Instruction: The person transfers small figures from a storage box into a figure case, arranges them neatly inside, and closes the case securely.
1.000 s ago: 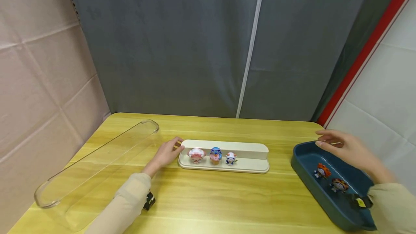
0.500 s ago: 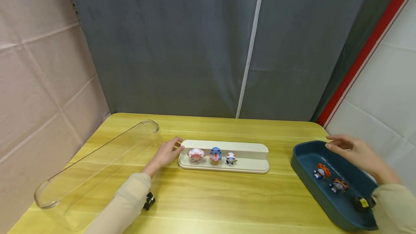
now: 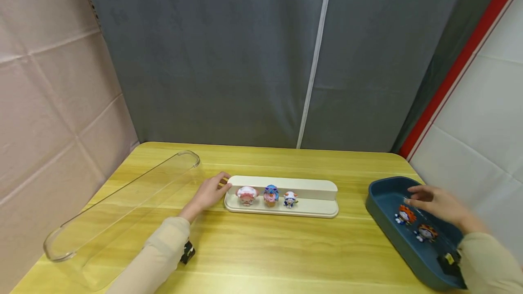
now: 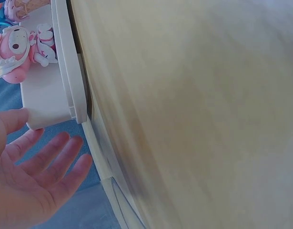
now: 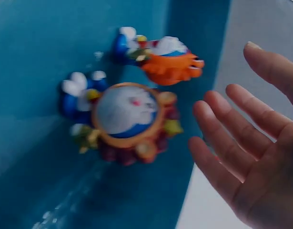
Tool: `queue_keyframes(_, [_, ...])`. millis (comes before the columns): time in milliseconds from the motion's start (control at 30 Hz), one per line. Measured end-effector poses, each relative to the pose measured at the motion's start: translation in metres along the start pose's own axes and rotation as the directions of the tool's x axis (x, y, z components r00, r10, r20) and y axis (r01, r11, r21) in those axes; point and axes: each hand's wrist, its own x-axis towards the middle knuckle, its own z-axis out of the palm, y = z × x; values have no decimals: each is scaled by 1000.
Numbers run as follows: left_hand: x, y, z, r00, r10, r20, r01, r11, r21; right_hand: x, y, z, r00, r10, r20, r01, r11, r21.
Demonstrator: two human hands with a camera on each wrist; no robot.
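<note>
My left hand point(image 3: 208, 193) lies at the left end of a cream display base point(image 3: 314, 208), thumb and index fingertip right at its edge, other fingers loosely spread. On the base stand a pink-and-white figurine point(image 3: 247, 196), a blue figurine over an ice-cream-cone shape point(image 3: 271, 195) and a small white horned figurine point(image 3: 290, 199). Over the dark blue tray point(image 3: 388, 230) hovers my right hand point(image 3: 439, 205), fingers relaxed and apart, holding nothing. Below it in the tray lie an orange-maned figurine point(image 5: 172, 64) and a brown-maned figurine point(image 5: 129, 112).
A long transparent cover point(image 3: 135, 196) lies slantwise on the left of the wooden table point(image 3: 286, 248). Behind the table hangs a grey curtain point(image 3: 229, 58). Black wrist devices sit at both sleeves, the right one point(image 3: 449, 260) overlapping the tray's near end.
The right hand first shifts slightly right, then comes down and inward over the tray, nearer the two figurines. The left hand and the display base stay as they were.
</note>
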Motion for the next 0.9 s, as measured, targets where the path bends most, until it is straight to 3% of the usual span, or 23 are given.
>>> queue_keyframes(300, [0,1,0,1000,-9,10,9,1000,2,0,10,13,995,26,99,-27,1000,2])
queue_keyframes(533, [0,0,0,1000,-12,15,11,1000,7,0,16,16,974,68,215,-80,996,47])
queue_keyframes(900, [-1,2,-1,1000,-19,16,19,1000,0,0,20,22,974,58,217,-79,993,86])
